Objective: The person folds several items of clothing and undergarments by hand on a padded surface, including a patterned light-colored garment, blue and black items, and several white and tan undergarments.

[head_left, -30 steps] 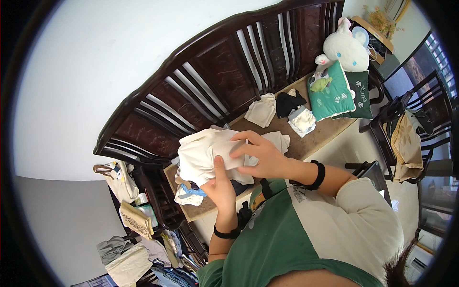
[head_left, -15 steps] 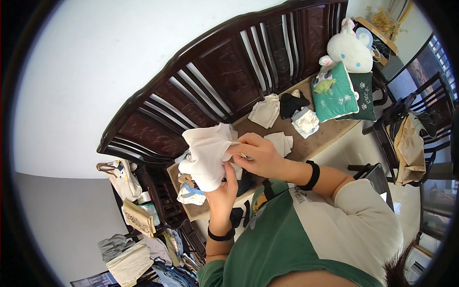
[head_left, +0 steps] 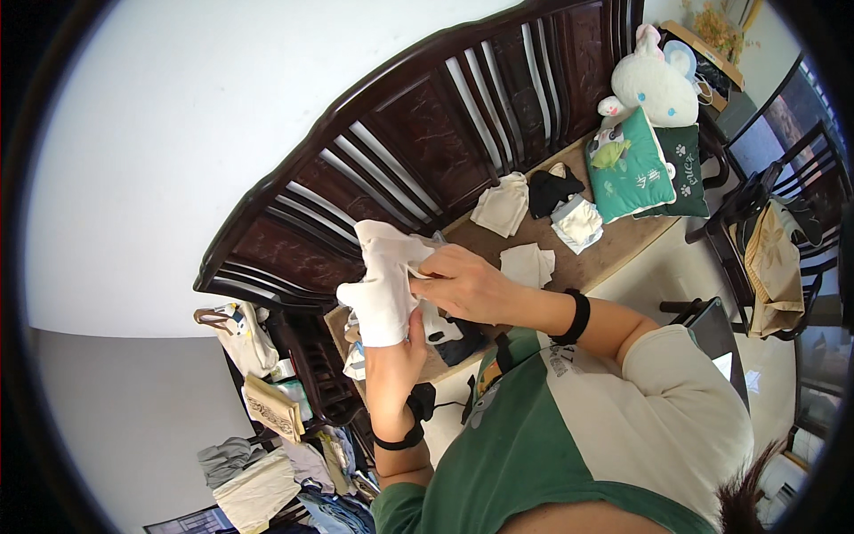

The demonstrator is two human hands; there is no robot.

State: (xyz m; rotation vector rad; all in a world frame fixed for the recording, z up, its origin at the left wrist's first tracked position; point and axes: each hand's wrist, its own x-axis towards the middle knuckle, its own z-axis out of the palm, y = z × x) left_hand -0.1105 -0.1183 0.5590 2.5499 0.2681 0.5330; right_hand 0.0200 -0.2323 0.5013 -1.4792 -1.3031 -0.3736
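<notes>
A white cloth garment (head_left: pixel 382 280) hangs between my hands above the wooden bench; its exact kind does not show. My left hand (head_left: pixel 397 363) reaches up into it, with the cloth draped over the fingers and the thumb outside against the fabric. The left fingers are hidden. From the right, my right hand (head_left: pixel 464 287) pinches a fold at the garment's edge. Beneath my hands, on the bench seat, lie dark clothing (head_left: pixel 463 343) and a white piece with black patches (head_left: pixel 438 326), both partly covered by my arms.
Along the seat (head_left: pixel 587 258) lie a beige folded cloth (head_left: pixel 501 205), a black garment (head_left: pixel 553 190), a white bundle (head_left: pixel 576 223) and an off-white folded cloth (head_left: pixel 527 265). Green cushions (head_left: pixel 630 169) and a white plush toy (head_left: pixel 656 87) fill the right end. Clothes pile up (head_left: pixel 258 485) at lower left.
My left hand has gone deeper into the white garment, which now stands more upright over it. My right hand has shifted slightly left along the edge.
</notes>
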